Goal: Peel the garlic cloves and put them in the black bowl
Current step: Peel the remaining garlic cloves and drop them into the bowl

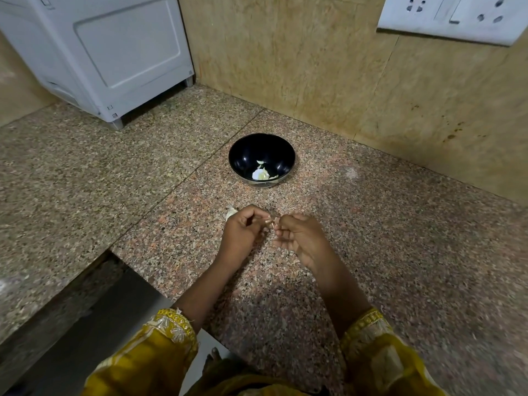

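**Two hands meet over one clove**

Both forearms reach in from yellow sleeves (171,335), and the left hand (243,232) and right hand (300,238) meet knuckle to knuckle just above the tabletop (400,252). Each grip is curled, fingertips pinching a small garlic clove (269,222) between them. The fingers hide most of it, so I cannot tell which way it points. The black bowl (274,147) stands upright beyond the hands, with pale pieces (260,174) inside. A garlic piece (231,212) peeks out behind the left hand.

Left hand (241,228), right hand (300,235): curled, pinching.
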